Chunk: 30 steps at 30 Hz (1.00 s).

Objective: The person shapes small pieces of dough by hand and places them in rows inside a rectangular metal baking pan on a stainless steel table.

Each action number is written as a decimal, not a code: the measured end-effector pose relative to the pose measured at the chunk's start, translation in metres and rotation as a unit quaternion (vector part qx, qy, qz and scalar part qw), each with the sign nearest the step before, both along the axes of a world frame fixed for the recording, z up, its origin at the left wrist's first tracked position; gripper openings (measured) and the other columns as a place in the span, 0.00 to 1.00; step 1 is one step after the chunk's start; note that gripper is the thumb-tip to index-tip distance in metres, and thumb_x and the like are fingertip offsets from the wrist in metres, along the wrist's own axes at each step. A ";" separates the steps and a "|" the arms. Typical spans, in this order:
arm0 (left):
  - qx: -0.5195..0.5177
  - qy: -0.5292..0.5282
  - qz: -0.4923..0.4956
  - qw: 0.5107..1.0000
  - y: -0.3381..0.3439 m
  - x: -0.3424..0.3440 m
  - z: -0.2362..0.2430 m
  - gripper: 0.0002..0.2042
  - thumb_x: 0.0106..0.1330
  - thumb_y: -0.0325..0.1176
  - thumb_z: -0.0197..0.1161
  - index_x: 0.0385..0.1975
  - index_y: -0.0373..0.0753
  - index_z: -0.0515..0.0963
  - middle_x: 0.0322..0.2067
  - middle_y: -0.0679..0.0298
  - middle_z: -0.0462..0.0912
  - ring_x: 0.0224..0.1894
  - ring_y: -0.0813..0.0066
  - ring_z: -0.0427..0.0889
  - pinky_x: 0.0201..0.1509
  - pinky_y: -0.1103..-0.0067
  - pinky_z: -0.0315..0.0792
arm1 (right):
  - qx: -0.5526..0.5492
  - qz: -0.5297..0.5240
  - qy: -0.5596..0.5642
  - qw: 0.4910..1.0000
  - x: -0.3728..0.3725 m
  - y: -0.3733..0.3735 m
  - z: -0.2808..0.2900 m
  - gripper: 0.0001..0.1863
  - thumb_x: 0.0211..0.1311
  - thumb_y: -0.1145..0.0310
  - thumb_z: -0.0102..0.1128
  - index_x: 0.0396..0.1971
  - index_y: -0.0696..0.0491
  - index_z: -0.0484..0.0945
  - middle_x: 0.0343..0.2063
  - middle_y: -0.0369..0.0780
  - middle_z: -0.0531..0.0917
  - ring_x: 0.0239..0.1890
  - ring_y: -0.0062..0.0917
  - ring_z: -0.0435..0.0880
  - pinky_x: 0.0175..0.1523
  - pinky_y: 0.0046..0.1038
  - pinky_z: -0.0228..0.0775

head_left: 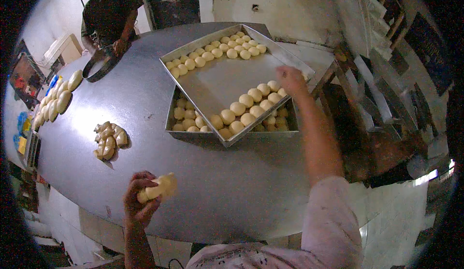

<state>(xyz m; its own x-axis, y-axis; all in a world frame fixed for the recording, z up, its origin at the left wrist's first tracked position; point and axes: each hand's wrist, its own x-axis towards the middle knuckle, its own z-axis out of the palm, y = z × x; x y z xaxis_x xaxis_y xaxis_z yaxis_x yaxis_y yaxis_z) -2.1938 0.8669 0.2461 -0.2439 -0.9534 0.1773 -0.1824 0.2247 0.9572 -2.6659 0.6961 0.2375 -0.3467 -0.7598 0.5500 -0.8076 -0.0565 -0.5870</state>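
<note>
My left hand [139, 197], low over the near left of the table, is closed round a lump of pale dough [162, 187] that sticks out past the fingers. My right hand [291, 79] reaches over the right side of the upper metal tray [203, 97], its fingers curled downward. What lies under those fingers is hidden. Beside it, rows of round dough balls [247, 119] run along the tray's near side, and more dough balls [208, 56] line the far side. Left of the trays, a pile of cut dough pieces [110, 141] rests on the table.
The upper tray sits askew on a lower tray [232, 135] also holding dough balls. Long dough pieces [63, 100] lie at the table's [203, 182] left edge. A person [111, 13] across the table holds a dark round hoop [102, 66]. Metal racks [372, 95] stand at right.
</note>
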 end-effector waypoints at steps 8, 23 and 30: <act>0.064 0.055 -0.145 0.986 0.001 -0.029 -0.032 0.11 0.53 0.22 0.58 0.37 0.36 0.72 0.38 0.58 0.74 0.42 0.71 0.74 0.45 0.78 0.68 | 0.175 0.306 -0.293 0.889 0.238 0.188 -0.027 0.18 0.57 0.65 0.54 0.47 0.53 0.72 0.38 0.35 0.77 0.40 0.22 0.75 0.46 0.25 0.67; 0.209 0.112 -0.009 0.971 -0.035 0.108 -0.080 0.20 0.55 0.26 0.57 0.49 0.35 0.66 0.44 0.61 0.71 0.47 0.73 0.69 0.53 0.77 0.63 | 0.089 -0.091 0.278 0.952 0.206 0.204 -0.113 0.18 0.56 0.63 0.50 0.45 0.54 0.68 0.45 0.46 0.70 0.48 0.41 0.66 0.55 0.40 0.55; 0.194 0.078 -0.030 0.977 -0.037 0.115 -0.072 0.23 0.53 0.26 0.58 0.51 0.39 0.64 0.41 0.63 0.71 0.42 0.74 0.69 0.47 0.78 0.65 | 0.200 -0.046 0.166 0.965 0.175 0.243 -0.122 0.11 0.47 0.66 0.58 0.29 0.54 0.70 0.33 0.45 0.73 0.39 0.39 0.70 0.47 0.40 0.60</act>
